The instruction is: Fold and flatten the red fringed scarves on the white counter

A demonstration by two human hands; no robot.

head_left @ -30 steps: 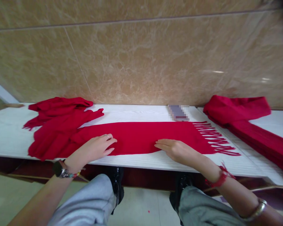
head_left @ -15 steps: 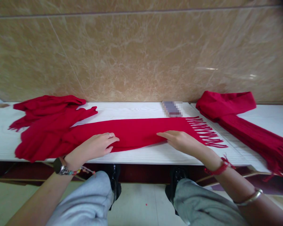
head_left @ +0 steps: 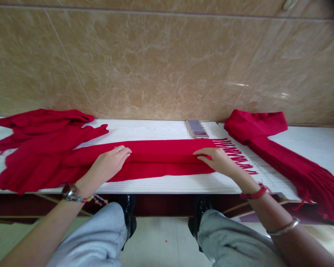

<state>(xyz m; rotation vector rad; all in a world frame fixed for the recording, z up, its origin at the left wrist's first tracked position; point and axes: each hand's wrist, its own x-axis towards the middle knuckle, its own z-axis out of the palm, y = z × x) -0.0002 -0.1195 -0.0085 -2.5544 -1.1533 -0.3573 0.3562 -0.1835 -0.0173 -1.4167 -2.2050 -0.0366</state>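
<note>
A red fringed scarf (head_left: 161,148) lies lengthwise on the white surface, its fringe to the right and its left part bunched up. Along its middle runs a raised crosswise-viewed fold, with a layer of cloth showing below it. My left hand (head_left: 113,159) has its fingers closed on the fold left of centre. At the other end of that fold, near the fringe, my right hand (head_left: 218,158) pinches the cloth between thumb and fingers. The fingertips partly cover the gripped edge.
A phone (head_left: 197,129), partly pixelated, rests behind the scarf. Another red scarf (head_left: 256,128) lies at the right, its fringe hanging over the front edge. Crumpled red cloth (head_left: 44,129) is at the left. A marble-patterned wall (head_left: 156,66) stands behind the white table (head_left: 144,129).
Both hands have drawn the scarf's near edge up and away from me, making a lengthwise fold. My right hand has closed on the cloth and sits nearer the fringe. The view has shifted slightly.
</note>
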